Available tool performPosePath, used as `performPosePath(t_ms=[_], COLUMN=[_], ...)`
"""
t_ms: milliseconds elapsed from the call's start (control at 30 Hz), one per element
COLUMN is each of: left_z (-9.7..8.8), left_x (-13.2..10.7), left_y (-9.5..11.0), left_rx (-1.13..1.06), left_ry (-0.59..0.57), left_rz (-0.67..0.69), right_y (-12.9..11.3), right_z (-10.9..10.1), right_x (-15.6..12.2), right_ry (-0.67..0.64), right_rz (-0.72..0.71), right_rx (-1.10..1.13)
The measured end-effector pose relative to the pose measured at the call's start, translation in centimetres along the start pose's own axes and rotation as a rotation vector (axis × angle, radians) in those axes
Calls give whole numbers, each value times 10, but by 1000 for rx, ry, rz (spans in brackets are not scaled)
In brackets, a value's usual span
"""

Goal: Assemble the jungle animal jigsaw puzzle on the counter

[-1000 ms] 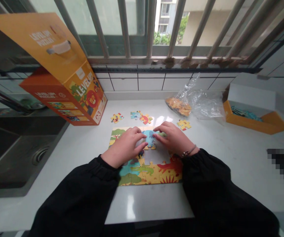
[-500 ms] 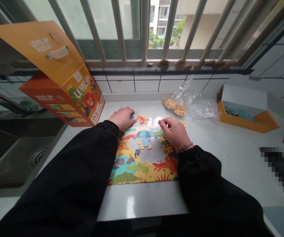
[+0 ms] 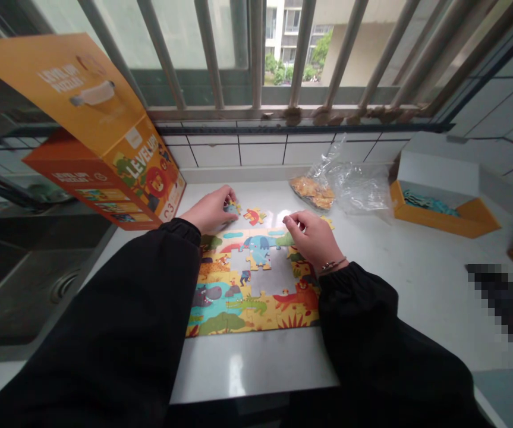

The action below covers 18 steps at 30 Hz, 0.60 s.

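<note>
A colourful animal jigsaw (image 3: 242, 297) lies partly assembled on the white counter (image 3: 399, 267), with a bare gap in its middle. My left hand (image 3: 211, 209) reaches beyond the puzzle's far edge and pinches a loose blue-and-yellow piece (image 3: 232, 207). Beside it lies a loose red-and-yellow piece (image 3: 254, 216). My right hand (image 3: 313, 238) rests curled on the puzzle's upper right corner, fingers pressed on the pieces there. Another loose piece (image 3: 329, 222) peeks out just behind that hand.
An orange puzzle box (image 3: 117, 160) leans at the back left, next to a dark sink (image 3: 24, 279). A clear plastic bag with pieces (image 3: 327, 187) and an open orange-and-white box (image 3: 443, 196) sit at the back right. A barred window (image 3: 256, 53) runs behind.
My left hand left the centre of the puzzle, reached to the loose pieces behind it and closed on one. My right hand shifted to the puzzle's upper right corner.
</note>
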<state>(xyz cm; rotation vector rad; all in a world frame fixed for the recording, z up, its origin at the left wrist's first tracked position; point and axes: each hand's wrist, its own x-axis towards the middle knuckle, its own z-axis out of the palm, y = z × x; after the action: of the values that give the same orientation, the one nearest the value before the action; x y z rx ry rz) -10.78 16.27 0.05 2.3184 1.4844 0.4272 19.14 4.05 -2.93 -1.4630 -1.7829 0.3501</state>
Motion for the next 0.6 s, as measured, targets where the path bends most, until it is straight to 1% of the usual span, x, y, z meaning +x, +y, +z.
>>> performPosePath(t_ms=[67,133,200,267,333,400,467,600], left_z=[-3,-6,-8,-7,-5,-1,3,14], left_x=[-10,-20,-30,-40,-47,-52,-58,-70], left_y=[11,25,44,64,81,93,97,89], left_rx=[-126,-262,-377,-409,-384,-358,-407,-618], left_ry=[-16,-93,-166,-217,-240,-216,-143,65], left_rz=[102,189,221,250,295,315,280,87], right_y=[-3,-8,-14,-20,-24,-25,-24,-22], right_z=[-1,-2,-3,-4,-3,-3,-3,-4], right_x=[0,-1,-3,-5,-6,-7,-6,-3], right_ry=[-14,-43,-86,-147,-211,-252,-259,-247], right_rz=[-19,-56,-81,-79,-47,4,79,307], right_rx=[12,41,109,200,282,350,433,692])
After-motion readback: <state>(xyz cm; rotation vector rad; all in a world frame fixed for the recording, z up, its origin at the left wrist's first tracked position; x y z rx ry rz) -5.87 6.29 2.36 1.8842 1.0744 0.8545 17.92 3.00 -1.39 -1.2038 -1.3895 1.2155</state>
